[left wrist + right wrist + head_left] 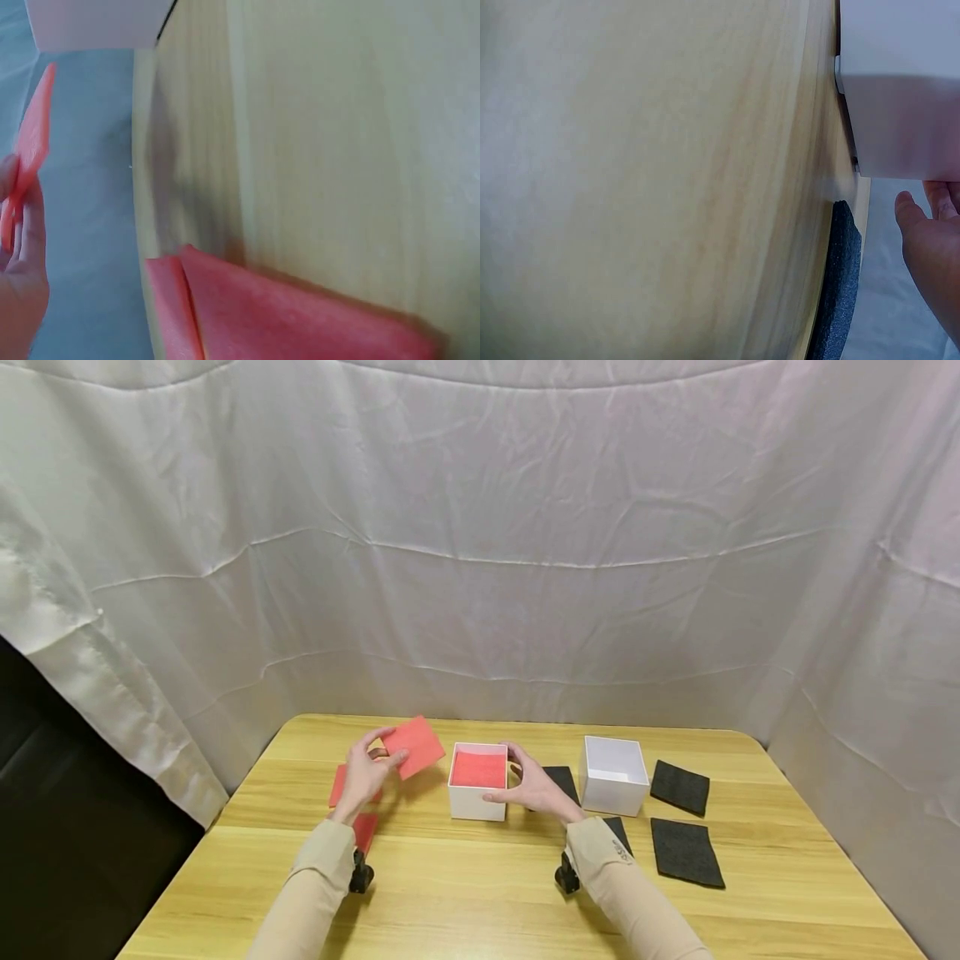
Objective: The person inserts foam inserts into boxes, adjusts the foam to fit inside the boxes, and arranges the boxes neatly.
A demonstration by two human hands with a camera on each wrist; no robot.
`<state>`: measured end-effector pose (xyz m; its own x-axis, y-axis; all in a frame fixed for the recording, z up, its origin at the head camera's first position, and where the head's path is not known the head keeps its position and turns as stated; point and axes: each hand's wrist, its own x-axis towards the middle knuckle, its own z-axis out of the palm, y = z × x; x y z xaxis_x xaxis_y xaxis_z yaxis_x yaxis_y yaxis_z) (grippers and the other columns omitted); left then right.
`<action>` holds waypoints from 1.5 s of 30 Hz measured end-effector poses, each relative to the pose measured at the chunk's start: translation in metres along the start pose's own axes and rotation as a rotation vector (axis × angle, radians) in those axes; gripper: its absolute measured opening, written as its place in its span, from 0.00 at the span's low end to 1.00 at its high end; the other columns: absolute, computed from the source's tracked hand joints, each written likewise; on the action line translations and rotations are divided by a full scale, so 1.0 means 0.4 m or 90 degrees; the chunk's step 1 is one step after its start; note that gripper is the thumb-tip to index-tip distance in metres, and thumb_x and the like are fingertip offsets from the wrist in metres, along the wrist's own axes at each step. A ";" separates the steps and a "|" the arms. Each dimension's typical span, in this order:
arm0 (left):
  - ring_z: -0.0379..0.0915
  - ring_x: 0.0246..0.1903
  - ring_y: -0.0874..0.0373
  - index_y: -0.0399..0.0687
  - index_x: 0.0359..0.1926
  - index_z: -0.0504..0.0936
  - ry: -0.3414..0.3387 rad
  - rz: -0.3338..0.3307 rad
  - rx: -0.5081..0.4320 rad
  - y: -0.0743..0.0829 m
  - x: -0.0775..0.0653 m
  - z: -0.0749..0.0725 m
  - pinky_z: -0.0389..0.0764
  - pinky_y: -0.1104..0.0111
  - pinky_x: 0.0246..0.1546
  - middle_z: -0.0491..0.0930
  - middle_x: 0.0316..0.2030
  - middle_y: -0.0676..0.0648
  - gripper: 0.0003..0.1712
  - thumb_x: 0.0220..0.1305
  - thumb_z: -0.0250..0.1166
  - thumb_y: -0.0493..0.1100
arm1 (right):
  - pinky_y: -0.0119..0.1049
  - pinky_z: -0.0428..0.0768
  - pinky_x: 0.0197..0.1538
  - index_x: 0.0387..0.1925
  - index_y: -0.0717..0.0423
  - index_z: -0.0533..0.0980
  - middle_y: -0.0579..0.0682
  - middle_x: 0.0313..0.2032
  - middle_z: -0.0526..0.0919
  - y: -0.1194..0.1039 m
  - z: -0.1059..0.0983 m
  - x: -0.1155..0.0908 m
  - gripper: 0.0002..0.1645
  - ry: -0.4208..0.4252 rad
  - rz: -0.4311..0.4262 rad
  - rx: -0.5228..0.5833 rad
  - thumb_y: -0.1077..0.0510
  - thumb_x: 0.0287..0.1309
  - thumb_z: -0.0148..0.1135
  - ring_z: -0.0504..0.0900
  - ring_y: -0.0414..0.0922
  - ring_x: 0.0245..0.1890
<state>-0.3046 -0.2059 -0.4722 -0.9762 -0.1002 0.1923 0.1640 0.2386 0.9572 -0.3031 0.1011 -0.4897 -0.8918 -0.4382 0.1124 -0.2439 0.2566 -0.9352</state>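
My left hand (366,774) pinches a red foam sheet (414,747) between thumb and fingers, raised over the table to the left of a white box (477,806). In the left wrist view the same sheet (34,135) appears nearly edge-on. The box is open at the top, with a red foam sheet (480,770) lying inside. My right hand (534,787) grips the box's right side, thumb at the front and fingers toward the back corner. The right wrist view shows some fingers close to the box wall (907,127); the thumb is out of sight there.
Two red sheets (365,831) lie under my left forearm. A second white box (615,795), open at the top, stands on the right. Around it lie several black foam sheets (687,852), some partly hidden by my right arm. A pale curtain (525,568) hangs behind the wooden table (450,885).
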 end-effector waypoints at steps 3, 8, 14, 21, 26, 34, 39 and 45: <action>0.78 0.30 0.75 0.39 0.64 0.77 0.040 -0.008 -0.031 0.008 0.001 0.000 0.77 0.79 0.27 0.81 0.53 0.31 0.31 0.59 0.72 0.32 | 0.60 0.64 0.74 0.72 0.60 0.59 0.61 0.68 0.69 0.025 -0.001 0.009 0.53 0.002 0.001 0.000 0.63 0.49 0.78 0.64 0.64 0.72; 0.79 0.29 0.75 0.41 0.62 0.79 0.087 -0.005 -0.067 0.020 0.005 0.001 0.75 0.81 0.26 0.85 0.34 0.46 0.29 0.58 0.75 0.36 | 0.58 0.66 0.74 0.71 0.55 0.61 0.58 0.67 0.70 0.026 -0.004 0.009 0.51 0.001 0.001 -0.004 0.61 0.49 0.79 0.66 0.61 0.72; 0.82 0.29 0.74 0.41 0.61 0.81 0.083 -0.005 -0.136 0.045 0.004 0.008 0.73 0.81 0.25 0.83 0.31 0.61 0.29 0.58 0.75 0.38 | 0.59 0.67 0.73 0.71 0.57 0.60 0.59 0.67 0.70 0.024 -0.004 0.005 0.52 0.000 -0.001 -0.003 0.61 0.49 0.79 0.66 0.62 0.71; 0.84 0.31 0.73 0.40 0.62 0.80 0.041 0.000 -0.182 0.081 0.000 0.028 0.77 0.81 0.31 0.84 0.47 0.51 0.28 0.59 0.73 0.36 | 0.61 0.66 0.73 0.71 0.58 0.60 0.61 0.67 0.70 0.026 -0.003 0.004 0.52 0.003 -0.008 -0.002 0.61 0.49 0.78 0.66 0.63 0.71; 0.83 0.30 0.73 0.41 0.61 0.80 0.021 0.006 -0.162 0.091 0.002 0.038 0.68 0.79 0.25 0.80 0.57 0.43 0.28 0.59 0.74 0.38 | 0.56 0.69 0.73 0.70 0.54 0.61 0.57 0.66 0.71 0.025 -0.005 0.007 0.51 0.000 -0.003 -0.009 0.58 0.49 0.79 0.68 0.59 0.70; 0.83 0.29 0.70 0.42 0.61 0.80 -0.046 0.008 -0.121 0.100 -0.001 0.055 0.72 0.77 0.28 0.86 0.36 0.55 0.28 0.59 0.74 0.38 | 0.55 0.70 0.72 0.71 0.53 0.60 0.54 0.66 0.71 0.025 -0.007 0.008 0.53 -0.001 -0.001 -0.013 0.56 0.47 0.81 0.69 0.58 0.69; 0.84 0.30 0.69 0.42 0.62 0.80 -0.112 0.018 -0.073 0.101 0.002 0.070 0.69 0.75 0.25 0.87 0.46 0.43 0.28 0.59 0.74 0.38 | 0.53 0.71 0.72 0.70 0.51 0.62 0.53 0.65 0.72 0.024 -0.004 0.010 0.51 -0.008 -0.010 -0.003 0.57 0.47 0.81 0.71 0.56 0.68; 0.85 0.35 0.67 0.43 0.63 0.79 -0.174 0.022 -0.021 0.101 0.010 0.085 0.74 0.75 0.29 0.82 0.56 0.33 0.29 0.60 0.73 0.38 | 0.53 0.71 0.72 0.70 0.50 0.63 0.51 0.66 0.72 0.023 -0.004 0.010 0.51 -0.006 -0.009 0.005 0.58 0.47 0.81 0.71 0.55 0.68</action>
<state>-0.3068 -0.1638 -0.4401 -0.9711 0.1729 0.1643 0.1986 0.2050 0.9584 -0.3095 0.1030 -0.4971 -0.8845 -0.4501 0.1226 -0.2535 0.2432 -0.9363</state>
